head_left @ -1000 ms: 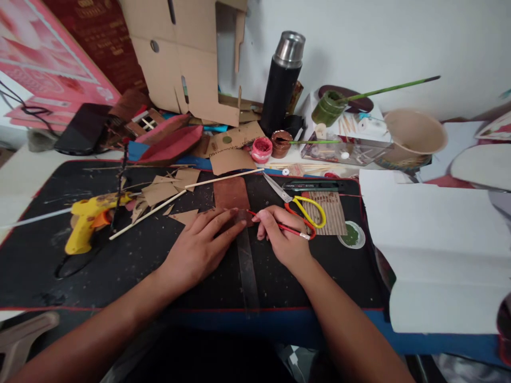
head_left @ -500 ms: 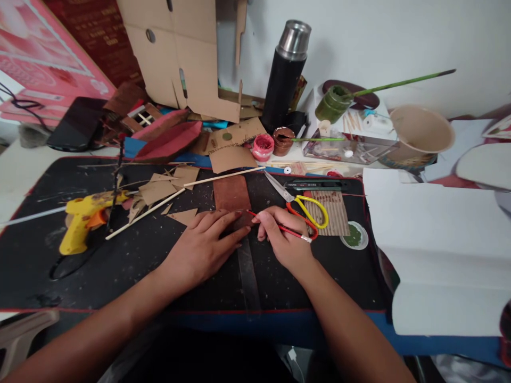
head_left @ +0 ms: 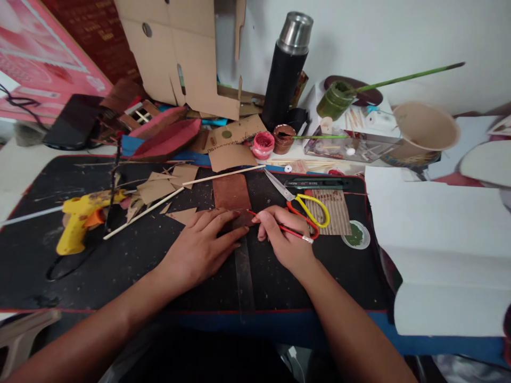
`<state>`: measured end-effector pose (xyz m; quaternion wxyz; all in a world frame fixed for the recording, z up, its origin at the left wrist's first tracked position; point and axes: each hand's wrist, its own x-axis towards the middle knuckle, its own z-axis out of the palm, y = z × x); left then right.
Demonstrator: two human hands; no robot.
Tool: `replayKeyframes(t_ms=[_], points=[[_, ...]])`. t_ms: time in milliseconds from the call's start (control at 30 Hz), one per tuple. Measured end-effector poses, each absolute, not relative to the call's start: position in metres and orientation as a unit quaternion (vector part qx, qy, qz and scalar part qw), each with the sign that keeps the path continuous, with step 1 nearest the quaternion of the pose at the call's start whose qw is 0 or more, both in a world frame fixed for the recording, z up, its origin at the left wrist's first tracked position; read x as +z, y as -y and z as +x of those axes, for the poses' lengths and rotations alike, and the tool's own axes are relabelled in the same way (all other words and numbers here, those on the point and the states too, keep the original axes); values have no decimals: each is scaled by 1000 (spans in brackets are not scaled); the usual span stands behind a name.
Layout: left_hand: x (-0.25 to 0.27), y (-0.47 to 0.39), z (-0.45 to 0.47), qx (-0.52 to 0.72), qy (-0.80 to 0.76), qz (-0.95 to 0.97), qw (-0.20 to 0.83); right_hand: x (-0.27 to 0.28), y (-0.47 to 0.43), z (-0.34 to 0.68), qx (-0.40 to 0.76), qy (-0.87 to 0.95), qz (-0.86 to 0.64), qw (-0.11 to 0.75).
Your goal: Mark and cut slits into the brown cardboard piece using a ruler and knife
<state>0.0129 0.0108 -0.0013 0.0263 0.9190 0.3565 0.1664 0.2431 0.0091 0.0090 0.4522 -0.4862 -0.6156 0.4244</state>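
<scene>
Pinching a red pen (head_left: 279, 227), the right hand (head_left: 285, 239) is marking the brown card (head_left: 231, 194) mid-mat; the left hand (head_left: 199, 247) is lying flat, pressing a clear ruler (head_left: 244, 276). Yellow scissors (head_left: 303, 205) are lying just beyond, a glue gun (head_left: 80, 218) leftward, a flask (head_left: 285, 72) behind. Writing is unreadable.

Yellow glue gun (head_left: 79, 222) lying at left on black mat (head_left: 48, 266), near scattered cardboard scraps (head_left: 159, 189) and thin wooden sticks (head_left: 179, 191). Scissors with yellow handles (head_left: 305, 205) resting partly on a ribbed cardboard piece (head_left: 334, 211); just beside it, small round lid with green paint (head_left: 356, 235). Behind the mat: black thermos with steel cap (head_left: 286, 69), red paint pot (head_left: 262, 145), brown paint pot (head_left: 283, 138), green jar with a long green brush (head_left: 339, 98). Paper cup (head_left: 423, 133) at far right, tilted. Large white sheets (head_left: 443, 244) at right. Folded cardboard box (head_left: 179, 53) leaning against the wall.
</scene>
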Motion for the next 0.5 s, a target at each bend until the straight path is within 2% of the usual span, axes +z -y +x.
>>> replayKeyframes(t_ms=[500], points=[[-2, -10, 13, 169, -372, 912, 38, 14, -10, 243, 401, 633, -492, 443]])
